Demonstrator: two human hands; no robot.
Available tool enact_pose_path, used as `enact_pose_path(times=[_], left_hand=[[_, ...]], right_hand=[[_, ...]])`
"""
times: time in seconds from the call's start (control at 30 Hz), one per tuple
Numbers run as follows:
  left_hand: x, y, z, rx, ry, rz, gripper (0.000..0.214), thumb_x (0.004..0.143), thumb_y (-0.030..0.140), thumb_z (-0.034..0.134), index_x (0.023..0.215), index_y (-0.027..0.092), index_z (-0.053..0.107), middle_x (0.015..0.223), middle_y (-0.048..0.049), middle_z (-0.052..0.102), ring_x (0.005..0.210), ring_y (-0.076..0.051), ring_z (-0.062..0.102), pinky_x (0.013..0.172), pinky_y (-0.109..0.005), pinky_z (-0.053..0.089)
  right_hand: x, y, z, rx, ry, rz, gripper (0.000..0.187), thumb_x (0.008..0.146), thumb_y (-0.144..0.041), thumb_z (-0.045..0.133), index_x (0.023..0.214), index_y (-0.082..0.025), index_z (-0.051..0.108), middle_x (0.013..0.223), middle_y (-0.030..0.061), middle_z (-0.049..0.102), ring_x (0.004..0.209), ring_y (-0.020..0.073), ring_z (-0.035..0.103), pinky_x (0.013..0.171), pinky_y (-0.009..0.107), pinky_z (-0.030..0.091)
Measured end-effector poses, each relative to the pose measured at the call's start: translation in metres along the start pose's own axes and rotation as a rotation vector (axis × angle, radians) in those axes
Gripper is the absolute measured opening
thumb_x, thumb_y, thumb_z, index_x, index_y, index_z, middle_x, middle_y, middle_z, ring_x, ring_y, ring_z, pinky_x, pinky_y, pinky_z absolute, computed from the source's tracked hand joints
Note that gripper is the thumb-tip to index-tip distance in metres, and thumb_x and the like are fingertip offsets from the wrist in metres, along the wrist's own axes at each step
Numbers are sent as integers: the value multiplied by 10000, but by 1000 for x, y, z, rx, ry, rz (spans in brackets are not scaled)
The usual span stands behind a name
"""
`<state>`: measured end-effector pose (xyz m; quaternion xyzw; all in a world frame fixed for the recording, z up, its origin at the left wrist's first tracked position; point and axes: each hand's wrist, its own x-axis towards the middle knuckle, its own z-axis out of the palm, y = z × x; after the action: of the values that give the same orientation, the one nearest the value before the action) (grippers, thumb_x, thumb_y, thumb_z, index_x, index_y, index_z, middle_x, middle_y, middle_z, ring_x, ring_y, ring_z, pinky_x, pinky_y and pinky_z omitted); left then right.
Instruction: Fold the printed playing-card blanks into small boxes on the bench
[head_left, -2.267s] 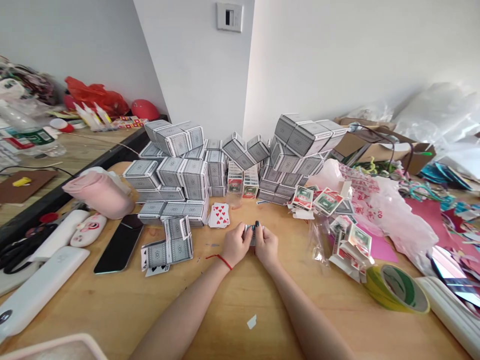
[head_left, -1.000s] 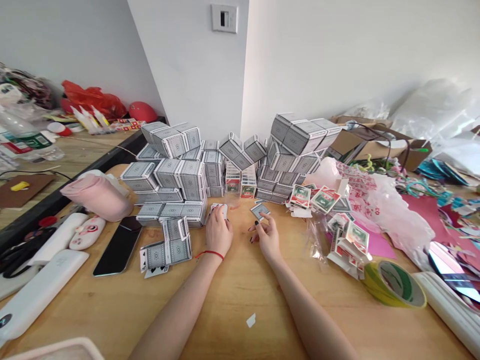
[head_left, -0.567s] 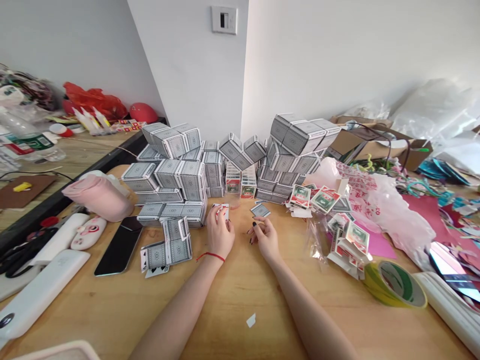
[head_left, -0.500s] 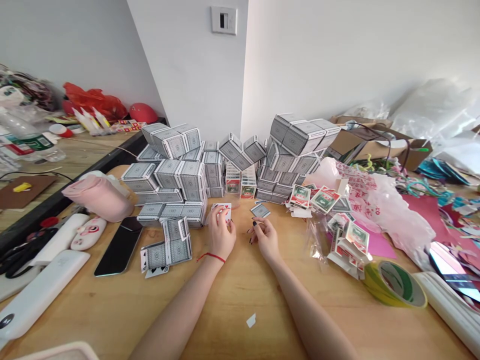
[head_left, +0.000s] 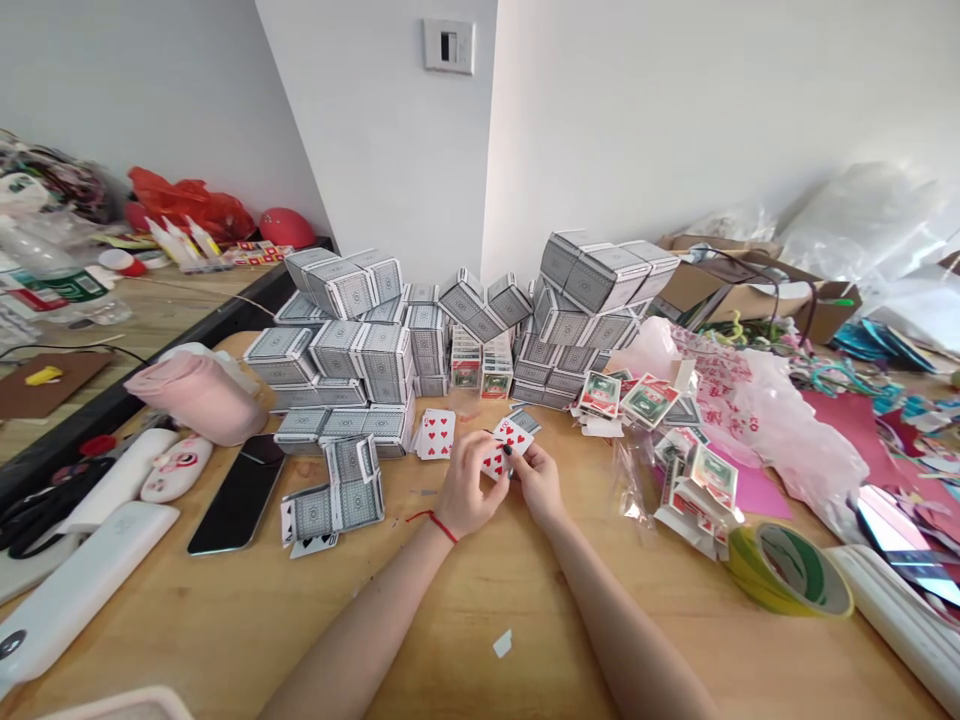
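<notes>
My left hand and my right hand meet at the middle of the wooden table. Together they pinch small playing cards with red hearts facing up. A small pile of face-up heart cards lies on the table just left of my left hand. One face-down grey-backed card lies just beyond my right hand. Behind them rises a wall of grey patterned boxes made of cards.
A black phone, a pink roll and white cases lie to the left. Small red-and-green card packs, plastic wrap and a yellow-green tape roll sit to the right. A paper scrap lies between my forearms.
My hands were apart, the left at the heart-card pile and the right near the face-down card. Now they have come together, holding heart cards between them.
</notes>
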<state>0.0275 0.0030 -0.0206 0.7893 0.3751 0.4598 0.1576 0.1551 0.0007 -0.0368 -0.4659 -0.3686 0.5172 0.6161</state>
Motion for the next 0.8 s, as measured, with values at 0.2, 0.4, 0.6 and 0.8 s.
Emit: enact_pose_path(times=[0.2,0.4,0.6,0.8], left_hand=[[5,-17,-1,-110,19,-241,167,830,252,424,934,178,532,860,-51,563,784,-144,535,697,-277,443],[6,-20,1,-231,14,-371,190,798,312,474,689,164,520,672,-3,502,617,-109,481,576,-230,395],[7,-22,5,-733,1,-660,194,750,355,523,765,168,470,562,25,537,477,-117,524,462,-237,430],[10,-19,2,-850,-28,-723,221,671,325,600,767,130,561,735,-49,646,650,-176,608,543,-279,485]], right_hand=[[2,6,-3,-20,-4,47,269,654,-387,640,778,-149,647,731,47,679,640,187,598,651,320,468],[2,4,-3,62,110,86,275,615,-421,662,688,-157,631,590,3,611,515,128,505,509,248,401],[3,-1,-4,-22,172,58,333,641,-475,631,581,-162,535,442,-46,426,401,74,342,384,209,263],[2,-5,-3,-95,94,58,335,665,-486,607,686,-152,582,460,-40,463,394,72,338,380,207,256]])
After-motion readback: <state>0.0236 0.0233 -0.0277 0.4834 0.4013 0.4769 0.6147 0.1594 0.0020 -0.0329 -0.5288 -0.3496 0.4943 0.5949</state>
